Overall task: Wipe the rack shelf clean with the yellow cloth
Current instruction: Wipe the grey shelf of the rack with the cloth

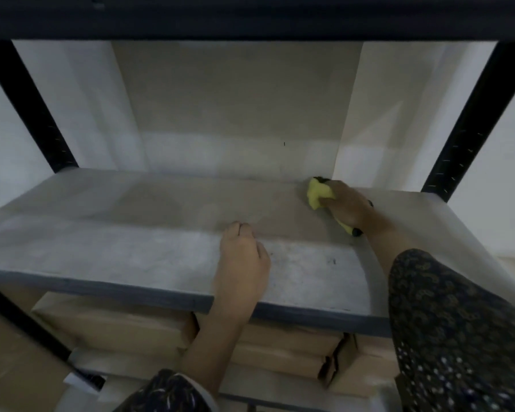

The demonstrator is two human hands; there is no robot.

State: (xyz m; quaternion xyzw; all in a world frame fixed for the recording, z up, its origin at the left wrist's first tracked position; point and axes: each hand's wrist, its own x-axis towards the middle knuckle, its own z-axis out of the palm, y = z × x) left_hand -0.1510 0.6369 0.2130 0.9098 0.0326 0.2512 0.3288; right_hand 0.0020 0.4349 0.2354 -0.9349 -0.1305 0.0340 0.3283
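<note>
The rack shelf point(116, 248) is a pale grey board with a dark front edge, spanning the middle of the view. My right hand point(350, 205) grips the bunched yellow cloth point(317, 194) and presses it on the shelf near the back right corner. Yellow cloth also pokes out under the wrist, with dark trim. My left hand point(243, 254) rests on the middle of the shelf with its fingers curled under, holding nothing.
Black rack posts stand at the left point(30, 108) and right point(473, 114), with a dark beam point(250, 19) overhead. A white wall lies behind the shelf. Cardboard boxes point(113, 325) are stacked on the level below.
</note>
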